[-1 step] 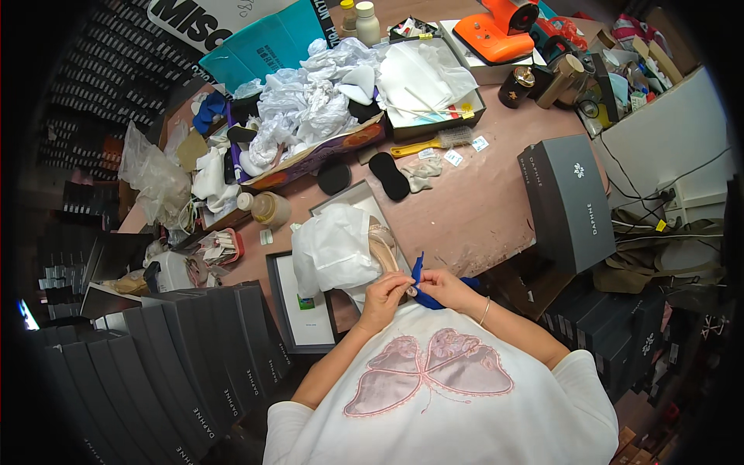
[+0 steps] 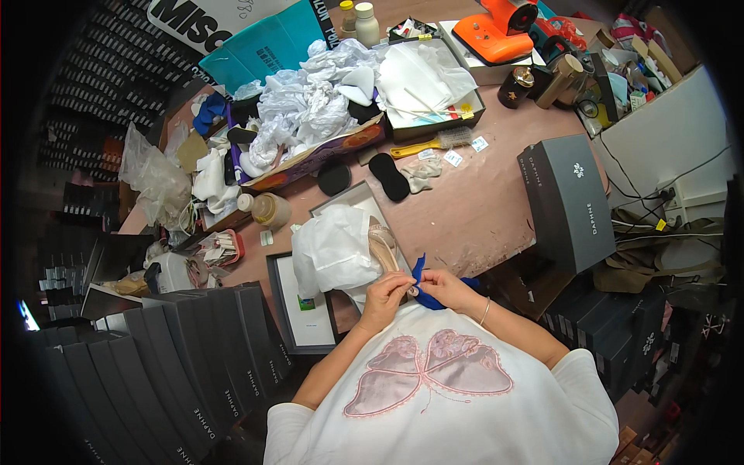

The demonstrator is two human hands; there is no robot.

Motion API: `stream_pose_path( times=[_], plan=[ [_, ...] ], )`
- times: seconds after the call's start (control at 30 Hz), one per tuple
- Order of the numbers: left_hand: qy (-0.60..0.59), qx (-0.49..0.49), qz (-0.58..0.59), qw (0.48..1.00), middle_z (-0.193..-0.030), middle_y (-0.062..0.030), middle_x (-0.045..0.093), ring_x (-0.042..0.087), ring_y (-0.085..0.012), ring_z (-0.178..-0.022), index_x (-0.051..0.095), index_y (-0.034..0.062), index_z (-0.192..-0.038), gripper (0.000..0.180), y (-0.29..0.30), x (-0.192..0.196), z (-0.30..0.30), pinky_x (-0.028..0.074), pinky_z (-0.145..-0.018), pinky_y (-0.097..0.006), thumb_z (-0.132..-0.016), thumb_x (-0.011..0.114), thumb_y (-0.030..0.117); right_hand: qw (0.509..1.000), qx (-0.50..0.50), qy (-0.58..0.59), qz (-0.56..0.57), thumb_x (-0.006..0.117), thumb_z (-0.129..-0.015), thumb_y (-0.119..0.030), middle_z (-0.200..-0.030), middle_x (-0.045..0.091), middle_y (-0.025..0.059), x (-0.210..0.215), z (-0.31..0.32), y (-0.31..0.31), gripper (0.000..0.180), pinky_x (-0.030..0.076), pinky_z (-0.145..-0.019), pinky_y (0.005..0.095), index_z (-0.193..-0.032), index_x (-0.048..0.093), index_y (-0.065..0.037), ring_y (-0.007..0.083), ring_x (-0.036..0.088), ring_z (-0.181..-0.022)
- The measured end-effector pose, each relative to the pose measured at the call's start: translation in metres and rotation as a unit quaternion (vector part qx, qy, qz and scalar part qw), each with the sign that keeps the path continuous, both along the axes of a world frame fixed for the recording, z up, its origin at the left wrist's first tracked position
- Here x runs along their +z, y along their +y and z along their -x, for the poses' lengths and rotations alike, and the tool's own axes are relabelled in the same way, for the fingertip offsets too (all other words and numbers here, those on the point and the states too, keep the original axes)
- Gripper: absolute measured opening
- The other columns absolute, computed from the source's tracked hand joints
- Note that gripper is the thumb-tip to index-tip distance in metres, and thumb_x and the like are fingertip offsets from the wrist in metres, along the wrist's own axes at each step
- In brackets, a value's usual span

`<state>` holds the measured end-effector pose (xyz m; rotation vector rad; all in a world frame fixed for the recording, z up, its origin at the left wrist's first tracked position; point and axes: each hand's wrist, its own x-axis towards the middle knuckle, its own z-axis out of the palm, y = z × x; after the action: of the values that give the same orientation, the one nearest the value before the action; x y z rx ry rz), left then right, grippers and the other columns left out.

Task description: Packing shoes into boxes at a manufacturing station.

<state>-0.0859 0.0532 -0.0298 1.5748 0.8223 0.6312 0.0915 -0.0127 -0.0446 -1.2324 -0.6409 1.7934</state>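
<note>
My left hand (image 2: 385, 299) is closed in a pinch just in front of my body. Its fingertips meet those of my right hand (image 2: 443, 290) around a small pale piece, too small to make out. Pinched in my right hand is a blue cloth (image 2: 419, 269), with part of it hanging below the fingers and part showing beyond the knuckles. Right beyond my left hand lies a beige shoe (image 2: 381, 249), partly hidden by white tissue paper (image 2: 332, 239). Both rest over an open grey shoebox (image 2: 372, 200).
A box lid (image 2: 311, 319) lies to the left, near upright grey shoeboxes (image 2: 203, 349). Farther back are a jar (image 2: 271, 209), black insole-like pads (image 2: 389, 177), a yellow-handled brush (image 2: 418, 146) and a carton of crumpled paper (image 2: 310, 101). A closed shoebox (image 2: 570, 205) stands at right, an orange device (image 2: 496, 39) behind.
</note>
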Motion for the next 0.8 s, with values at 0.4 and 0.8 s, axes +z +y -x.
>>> stream_pose_path(
  times=[0.4, 0.8],
  plan=[
    [0.012, -0.02, -0.068, 0.997, -0.09, -0.0135, 0.066, 0.063, -0.0251, -0.09, 0.065, -0.0043, -0.093, 0.01, 0.001, 0.0, 0.001, 0.046, -0.091, -0.034, -0.085, 0.061, 0.0, 0.998, 0.014, -0.048, -0.028, 0.061, -0.092, -0.015, -0.08, 0.056, -0.0059, 0.015, -0.002, 0.002, 0.011, 0.04, -0.064, 0.0165, -0.089, 0.061, -0.004, 0.0009, 0.048, -0.071],
    [-0.017, 0.014, 0.067, 0.998, -0.093, -0.0114, 0.066, 0.062, -0.0169, -0.086, 0.066, -0.0042, -0.095, 0.012, -0.004, -0.005, 0.003, 0.048, -0.077, -0.026, -0.087, 0.062, 0.003, 0.999, -0.002, 0.052, 0.005, 0.059, -0.092, -0.012, -0.08, 0.055, -0.0058, -0.004, -0.002, 0.001, 0.008, 0.041, -0.067, 0.0178, -0.089, 0.06, -0.005, 0.0026, 0.049, -0.074]
  ],
)
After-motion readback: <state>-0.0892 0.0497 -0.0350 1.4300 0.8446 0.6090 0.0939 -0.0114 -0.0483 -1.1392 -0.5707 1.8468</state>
